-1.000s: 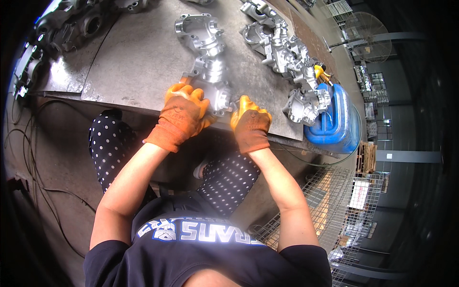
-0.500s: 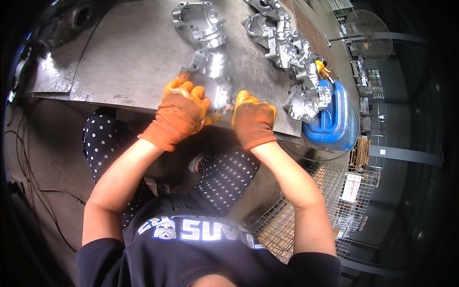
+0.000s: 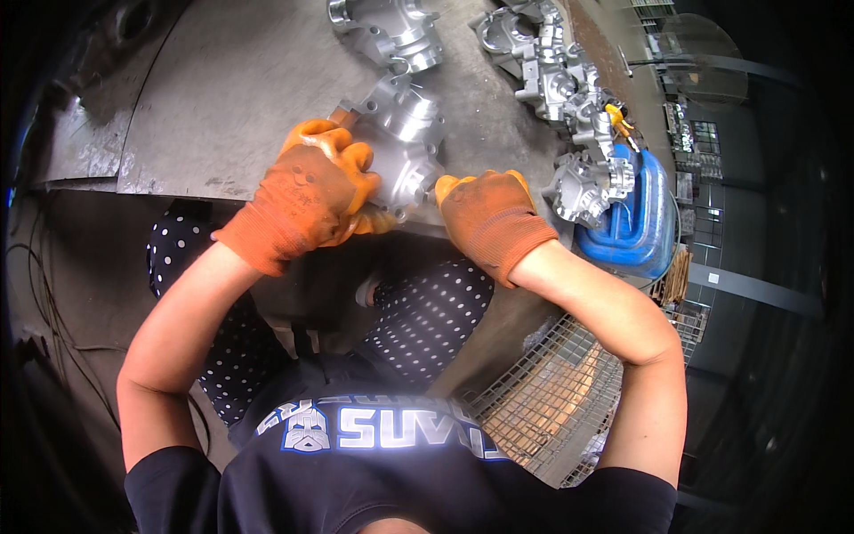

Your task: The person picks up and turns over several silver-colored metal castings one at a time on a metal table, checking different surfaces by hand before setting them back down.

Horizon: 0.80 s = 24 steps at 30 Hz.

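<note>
A silvery metal casting (image 3: 411, 120) with round bores and bolt lugs lies at the near edge of the metal-topped table (image 3: 231, 98). My left hand (image 3: 311, 182), in an orange work glove, is closed against its left side. A small brown block-like piece (image 3: 342, 115) shows just above those fingers; I cannot tell whether the hand holds it. My right hand (image 3: 489, 214), gloved alike, is curled at the casting's near right corner. Its fingertips meet the casting's edge, and what they grip, if anything, is hidden.
Another casting (image 3: 391, 31) sits just beyond. Several more castings (image 3: 556, 84) form a row along the right. A blue plastic container (image 3: 636, 222) stands off the table's right edge, near a yellow-handled tool (image 3: 616, 117). Below right is a wire mesh basket (image 3: 543, 400); cables (image 3: 53, 303) trail at left.
My right hand has shifted right with its elbow swung outward. The left hand has moved slightly left and up. The near casting has turned a little, while the whole view has shifted.
</note>
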Motion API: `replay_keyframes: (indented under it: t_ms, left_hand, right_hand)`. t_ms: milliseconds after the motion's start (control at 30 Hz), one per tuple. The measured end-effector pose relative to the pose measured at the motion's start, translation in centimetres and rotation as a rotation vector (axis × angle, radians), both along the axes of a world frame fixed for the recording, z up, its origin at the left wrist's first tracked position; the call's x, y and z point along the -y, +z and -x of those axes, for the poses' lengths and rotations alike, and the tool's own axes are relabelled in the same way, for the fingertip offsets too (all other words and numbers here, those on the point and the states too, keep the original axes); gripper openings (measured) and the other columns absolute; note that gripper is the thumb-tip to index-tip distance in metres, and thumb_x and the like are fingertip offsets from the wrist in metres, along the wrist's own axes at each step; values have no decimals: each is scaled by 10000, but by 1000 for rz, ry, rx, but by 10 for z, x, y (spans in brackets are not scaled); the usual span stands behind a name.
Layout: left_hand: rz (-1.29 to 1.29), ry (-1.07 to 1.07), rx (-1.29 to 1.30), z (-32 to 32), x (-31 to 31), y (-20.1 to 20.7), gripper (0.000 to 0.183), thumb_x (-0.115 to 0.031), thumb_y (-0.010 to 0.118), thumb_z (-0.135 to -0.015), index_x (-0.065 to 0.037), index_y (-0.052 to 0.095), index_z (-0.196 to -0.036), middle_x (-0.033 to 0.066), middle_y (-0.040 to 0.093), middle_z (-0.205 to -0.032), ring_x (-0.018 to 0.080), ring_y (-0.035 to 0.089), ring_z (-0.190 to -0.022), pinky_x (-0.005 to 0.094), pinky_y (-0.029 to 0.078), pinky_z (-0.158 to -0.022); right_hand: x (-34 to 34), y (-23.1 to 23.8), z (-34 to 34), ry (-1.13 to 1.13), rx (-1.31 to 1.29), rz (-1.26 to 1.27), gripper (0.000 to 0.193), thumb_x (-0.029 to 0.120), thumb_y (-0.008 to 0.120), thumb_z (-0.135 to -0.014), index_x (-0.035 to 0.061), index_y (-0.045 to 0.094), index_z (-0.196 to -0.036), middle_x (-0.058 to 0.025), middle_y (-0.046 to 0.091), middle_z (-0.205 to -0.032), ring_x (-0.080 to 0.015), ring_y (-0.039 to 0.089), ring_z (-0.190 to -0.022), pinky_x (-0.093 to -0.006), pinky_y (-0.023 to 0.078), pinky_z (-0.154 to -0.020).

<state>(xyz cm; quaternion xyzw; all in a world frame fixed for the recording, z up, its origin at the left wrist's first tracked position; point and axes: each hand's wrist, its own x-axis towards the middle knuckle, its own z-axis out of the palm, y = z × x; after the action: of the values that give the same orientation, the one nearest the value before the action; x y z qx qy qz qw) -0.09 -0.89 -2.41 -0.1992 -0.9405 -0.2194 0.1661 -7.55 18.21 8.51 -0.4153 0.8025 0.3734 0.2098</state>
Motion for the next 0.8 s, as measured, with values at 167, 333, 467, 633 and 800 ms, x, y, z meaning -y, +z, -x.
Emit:
replay_keyframes:
  t_ms: [167,333,467,633,800]
  left_hand:
    - [-6,-99,44,-6,25,2,332,-381,749,-677,-171,719,-932,39,627,-966,306,604,-1031,476,423,-1020]
    - [-32,-198,29,-4,40,2,298,-297,743,-683,-168,722,-950,43,612,-956,312,599,-1006,491,438,-998]
    - [-3,-234,65,0,44,7,323,-303,755,-662,-168,728,-954,40,612,-933,309,604,-979,485,451,-977]
    - [29,-238,48,4,44,9,343,-311,768,-652,-164,736,-960,43,619,-926,307,605,-963,475,459,-953]
    - [-206,-96,-162,27,40,17,335,-251,747,-746,-159,719,-1067,87,662,-1018,349,621,-980,461,477,-950]
  right_hand:
    - [2,-1,11,57,274,77,192,186,649,-867,49,641,-1000,-170,728,-883,-334,725,-827,-443,547,-708]
    - [0,-7,22,93,468,203,269,244,681,-863,30,623,-1015,-213,707,-869,-379,699,-811,-469,542,-730]
    - [-11,-17,34,110,630,351,330,271,704,-843,60,627,-1085,-209,703,-903,-406,684,-852,-467,536,-750]
    - [-18,-18,44,-143,884,491,350,219,682,-823,95,641,-1147,-199,682,-964,-404,664,-894,-449,513,-760]
    - [-44,-22,9,-342,692,1142,268,135,707,-816,23,658,-1055,-228,685,-858,-417,682,-787,-441,529,-672]
